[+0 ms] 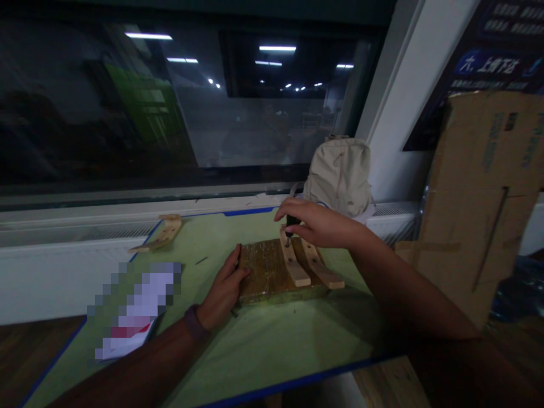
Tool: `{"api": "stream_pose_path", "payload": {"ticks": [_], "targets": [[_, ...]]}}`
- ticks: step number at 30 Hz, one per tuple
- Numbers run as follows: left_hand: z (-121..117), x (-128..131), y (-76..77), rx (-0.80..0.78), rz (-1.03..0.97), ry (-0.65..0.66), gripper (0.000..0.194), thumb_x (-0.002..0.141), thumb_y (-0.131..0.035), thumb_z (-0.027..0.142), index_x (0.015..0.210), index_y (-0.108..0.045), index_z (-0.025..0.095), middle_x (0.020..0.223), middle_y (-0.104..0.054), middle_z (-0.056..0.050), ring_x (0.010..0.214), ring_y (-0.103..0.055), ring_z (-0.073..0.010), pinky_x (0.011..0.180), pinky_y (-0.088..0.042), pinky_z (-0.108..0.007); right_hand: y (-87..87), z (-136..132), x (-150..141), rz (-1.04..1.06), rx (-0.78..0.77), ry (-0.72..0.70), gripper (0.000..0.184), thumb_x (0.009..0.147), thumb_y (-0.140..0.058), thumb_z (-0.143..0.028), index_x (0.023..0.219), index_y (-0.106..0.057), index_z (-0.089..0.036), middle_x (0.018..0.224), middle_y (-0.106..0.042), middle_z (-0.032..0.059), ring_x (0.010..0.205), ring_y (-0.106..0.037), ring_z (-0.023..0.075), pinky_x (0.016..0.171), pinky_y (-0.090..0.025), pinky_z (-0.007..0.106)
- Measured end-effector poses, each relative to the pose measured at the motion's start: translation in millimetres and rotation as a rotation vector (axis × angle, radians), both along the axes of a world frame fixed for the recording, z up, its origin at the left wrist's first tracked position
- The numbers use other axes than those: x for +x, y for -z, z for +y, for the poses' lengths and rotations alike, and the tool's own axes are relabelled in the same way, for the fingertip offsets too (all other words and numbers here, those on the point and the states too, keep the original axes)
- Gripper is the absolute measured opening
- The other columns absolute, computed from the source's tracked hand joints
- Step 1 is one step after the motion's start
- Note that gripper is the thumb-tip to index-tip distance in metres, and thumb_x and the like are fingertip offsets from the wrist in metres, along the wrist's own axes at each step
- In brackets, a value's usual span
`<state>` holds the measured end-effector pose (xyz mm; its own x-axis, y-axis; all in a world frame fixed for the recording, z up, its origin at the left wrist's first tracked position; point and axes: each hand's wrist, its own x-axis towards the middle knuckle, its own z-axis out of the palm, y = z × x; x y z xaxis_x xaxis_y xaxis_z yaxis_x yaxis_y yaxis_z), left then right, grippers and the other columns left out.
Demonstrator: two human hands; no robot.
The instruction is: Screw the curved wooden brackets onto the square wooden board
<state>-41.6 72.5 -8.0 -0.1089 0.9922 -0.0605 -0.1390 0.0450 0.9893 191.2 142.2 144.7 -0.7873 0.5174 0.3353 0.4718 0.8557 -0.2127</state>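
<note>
A brown wooden board [264, 266] with a rough, shiny top lies on the green table. My left hand [224, 286] grips its left edge, thumb on top. Two pale curved wooden strips, the nearer-left one [296, 271] and the right one [322, 268], lie across the board's right part, with dark holes in them. In my right hand [317, 222] is a screwdriver [289, 231] with a black handle, held upright. Its metal shaft points down at the upper hole of the left strip; whether a screw sits there I cannot tell.
Another curved wooden piece [165, 233] rests at the table's far left corner. A blurred-out packet [136, 317] lies at the left of the blue-edged table [255, 354]. Beyond stand a beige backpack [340, 175], a window and a radiator; a large cardboard box [471, 198] is at right.
</note>
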Motion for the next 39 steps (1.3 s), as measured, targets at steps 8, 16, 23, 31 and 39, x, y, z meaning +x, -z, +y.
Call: {"api": "stream_pose_path", "payload": {"ticks": [8, 16, 23, 31, 39], "targets": [[0, 1, -1.7, -0.019, 0.022, -0.011, 0.082, 0.08, -0.061, 0.027, 0.157, -0.037, 0.015, 0.164, -0.034, -0.008, 0.148, -0.037, -0.0294, 0.122, -0.028, -0.038, 6.8, 4, -11, -0.151, 0.192, 0.432, 0.03, 0.098, -0.055, -0.043, 0.095, -0.066, -0.016, 0.088, -0.073, 0.0125, 0.081, -0.066, 0.0265, 0.068, -0.039, 0.032], [-2, 1, -2.5, -0.004, 0.048, -0.006, 0.082, 0.082, -0.061, 0.027, 0.158, -0.034, 0.013, 0.164, -0.033, -0.008, 0.148, -0.036, -0.0297, 0.123, -0.026, -0.039, 6.0, 5, 0, 0.045, 0.017, -0.005, 0.025, 0.094, -0.053, -0.015, 0.118, -0.06, -0.018, 0.106, -0.072, 0.0083, 0.096, -0.066, 0.0194, 0.083, -0.046, 0.03], [-5, 2, -8.6, -0.016, 0.071, -0.026, 0.078, 0.082, -0.061, 0.023, 0.156, -0.039, 0.015, 0.164, -0.035, -0.006, 0.15, -0.032, -0.0275, 0.123, -0.024, -0.034, 5.2, 2, -10, -0.167, 0.186, 0.415, 0.031, 0.097, -0.056, -0.045, 0.095, -0.068, -0.016, 0.087, -0.073, 0.0108, 0.079, -0.066, 0.0248, 0.068, -0.039, 0.031], [-3, 1, -5.2, 0.007, 0.067, -0.021, 0.077, 0.083, -0.062, 0.024, 0.156, -0.04, 0.016, 0.164, -0.035, -0.006, 0.15, -0.033, -0.0283, 0.124, -0.023, -0.035, 4.4, 3, 0, 0.018, 0.015, 0.007, 0.029, 0.095, -0.055, -0.018, 0.123, -0.061, -0.019, 0.105, -0.074, 0.0076, 0.095, -0.068, 0.0192, 0.082, -0.047, 0.029], [-3, 2, -3.6, 0.014, 0.061, -0.014, 0.076, 0.084, -0.061, 0.025, 0.156, -0.039, 0.015, 0.164, -0.036, -0.006, 0.149, -0.035, -0.0286, 0.123, -0.024, -0.035, 4.3, -1, -11, -0.19, 0.198, 0.458, 0.037, 0.099, -0.05, -0.047, 0.092, -0.07, -0.016, 0.083, -0.074, 0.0111, 0.076, -0.067, 0.0258, 0.065, -0.037, 0.032]]}}
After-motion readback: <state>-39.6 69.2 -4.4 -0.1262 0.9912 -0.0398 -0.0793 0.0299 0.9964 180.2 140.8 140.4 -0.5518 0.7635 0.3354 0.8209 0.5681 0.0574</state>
